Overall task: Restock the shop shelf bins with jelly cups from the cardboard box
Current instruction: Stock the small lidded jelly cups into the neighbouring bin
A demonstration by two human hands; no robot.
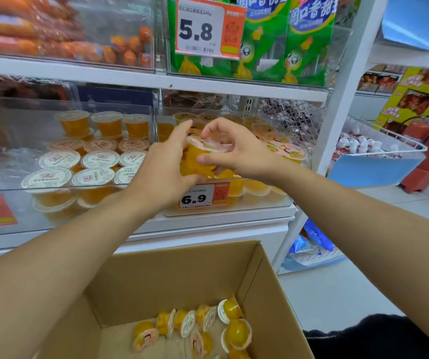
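Holding one jelly cup [199,161] between both hands, we are lifting it at the front lip of the right-hand shelf bin [280,200]. Our left hand [166,164] is wrapping its curled fingers round the cup's near side and base, while our right hand [230,151] is pinching the rim and foil lid from above, thumb on the near wall. We are judging the cup to be light, thin-walled and a little springy, with smooth plastic that could slip, and a peel-off film on top that would not welcome a hard press or a fingernail. The stiff flange under the lid and the tapered wall just below it are looking like the safest places to take hold.

Just beyond our fingertips, more cups of the same kind are sitting packed in that bin, with the price tag [204,195] directly under our hands. To the left of our left hand, the neighbouring bin [6,182] is showing white-lidded cups. Well below both forearms, the cardboard box [172,270] is standing open, with a loose handful of cups [203,330] lying on their sides at its bottom.
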